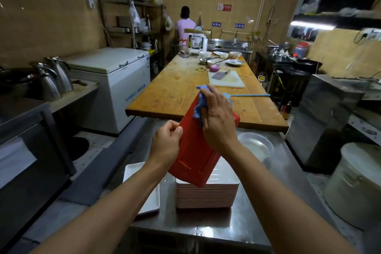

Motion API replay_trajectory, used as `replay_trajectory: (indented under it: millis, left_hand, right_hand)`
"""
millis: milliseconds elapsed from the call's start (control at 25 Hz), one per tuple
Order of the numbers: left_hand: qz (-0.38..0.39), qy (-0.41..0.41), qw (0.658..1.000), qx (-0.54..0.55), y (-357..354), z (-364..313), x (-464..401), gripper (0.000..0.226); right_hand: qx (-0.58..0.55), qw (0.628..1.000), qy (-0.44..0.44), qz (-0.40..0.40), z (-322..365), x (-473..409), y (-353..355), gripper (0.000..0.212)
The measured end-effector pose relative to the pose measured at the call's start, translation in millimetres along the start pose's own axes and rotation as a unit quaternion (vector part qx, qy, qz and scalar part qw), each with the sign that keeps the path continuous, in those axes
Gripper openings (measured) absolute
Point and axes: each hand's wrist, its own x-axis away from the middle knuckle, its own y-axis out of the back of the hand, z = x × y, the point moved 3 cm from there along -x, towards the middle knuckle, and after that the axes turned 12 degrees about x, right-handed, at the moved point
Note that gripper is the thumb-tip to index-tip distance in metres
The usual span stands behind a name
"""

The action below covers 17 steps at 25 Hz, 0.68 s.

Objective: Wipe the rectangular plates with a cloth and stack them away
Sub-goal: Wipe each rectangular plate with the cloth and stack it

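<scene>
Stacked plates (pixel 207 194) sat below the red plate (pixel 193 156); your left hand (pixel 167 142) gripped its left edge while your right hand (pixel 218 121) pressed a clutched blue cloth (pixel 199 109) against its underside.

Both forearms enter from the lower edge, bare to the elbow, and converge toward the centre. The left hand (pixel 168 140) is raised with its back to the camera, fingers curled and thumb folded over, pinching the left edge of the red plate (pixel 193 156). The right hand (pixel 218 119) lies higher and farther forward, palm down, wrist bent, fingers curled over the blue cloth (pixel 199 109) and pressing it against the plate's upper surface.
</scene>
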Motion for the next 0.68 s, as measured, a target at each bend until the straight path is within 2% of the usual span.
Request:
replay_trajectory:
  millis: [280,440,560,680]
  left_hand:
    - [-0.017,0.037,0.996,0.083,2,0,5,0.022]
    - [-0.036,0.058,0.987,0.143,-3,4,4,0.024]
    - [-0.048,0.079,0.978,0.188,-11,4,1,0.027]
    - [-0.074,0.094,0.963,0.241,-20,-2,-5,0.027]
  right_hand:
    - [-0.045,0.998,-0.027,-0.03,-39,15,5,0.034]
    - [-0.088,0.99,-0.111,-0.007,-54,18,7,0.03]
    - [-0.132,0.974,-0.182,0.004,-48,15,8,0.036]
    - [-0.181,0.96,-0.21,0.028,-34,26,4,0.038]
